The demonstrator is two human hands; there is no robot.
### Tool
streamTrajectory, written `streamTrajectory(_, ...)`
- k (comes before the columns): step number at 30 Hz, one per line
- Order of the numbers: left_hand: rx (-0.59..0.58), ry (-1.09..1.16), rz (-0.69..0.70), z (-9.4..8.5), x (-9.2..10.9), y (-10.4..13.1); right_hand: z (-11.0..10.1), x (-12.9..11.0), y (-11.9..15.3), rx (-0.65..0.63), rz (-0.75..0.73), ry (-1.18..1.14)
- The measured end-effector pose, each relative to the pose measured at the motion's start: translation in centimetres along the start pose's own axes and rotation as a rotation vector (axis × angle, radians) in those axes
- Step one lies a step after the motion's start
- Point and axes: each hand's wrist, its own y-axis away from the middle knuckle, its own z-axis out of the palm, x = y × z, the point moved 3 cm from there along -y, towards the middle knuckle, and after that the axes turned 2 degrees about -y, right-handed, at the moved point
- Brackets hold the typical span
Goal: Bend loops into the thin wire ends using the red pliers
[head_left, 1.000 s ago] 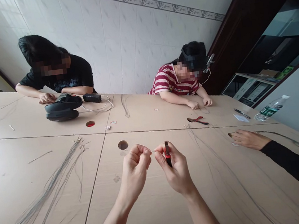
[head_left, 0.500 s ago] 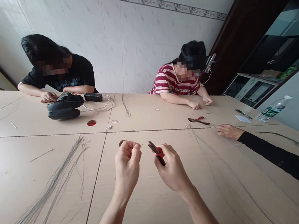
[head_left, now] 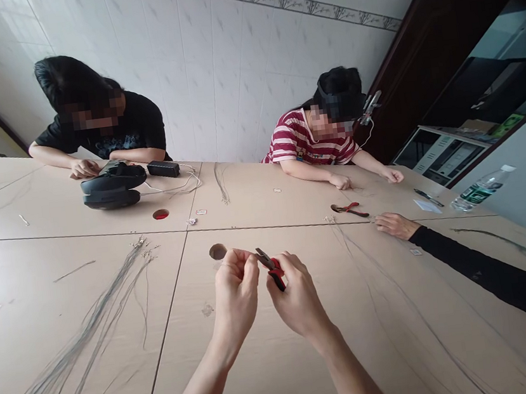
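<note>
Left fingers: the thumb and forefinger of my left hand (head_left: 236, 286) are pressed together above the desk (head_left: 261, 376); anything between them is too small for me to make out.
Right fingers: my right hand (head_left: 299, 295) is wrapped around a pair of red-and-black pliers (head_left: 277, 275).
Plier tips: angled up toward my left fingertips, just beside them; I can't tell whether they touch.
Cords at my left: a loose grey bundle (head_left: 99, 314) fans toward me, with small metal ends gathered at its far end.
Cords at my right: a few thin strands (head_left: 401, 288) run along the surface.
Round hole: a dark opening (head_left: 217, 252) sits just beyond my left fingers.
Neighbour on my right: another person's hand (head_left: 395, 225) rests past a black sleeve (head_left: 487, 265).
Spare pliers: a second red-handled pair (head_left: 360, 214) lies across the seam's far side.
Bottle: a clear plastic bottle (head_left: 480, 191) with a green label lies tilted, far right.
Opposite: one person in a black shirt (head_left: 139, 126), another in red-and-white stripes (head_left: 306, 137), both bent over the surface.
</note>
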Motion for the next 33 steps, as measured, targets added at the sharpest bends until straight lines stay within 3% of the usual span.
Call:
streamTrajectory(17, -0.046, 0.03, 0.019, 0.96, 0.43, 0.49, -0.21, -0.21, 0.01, 0.077, -0.034, 0.004)
streamTrajectory(33, -0.059, -0.052, -0.004, 0.73, 0.29, 0.27, -0.02, 0.5, -0.2, 0.043, 0.052, -0.05)
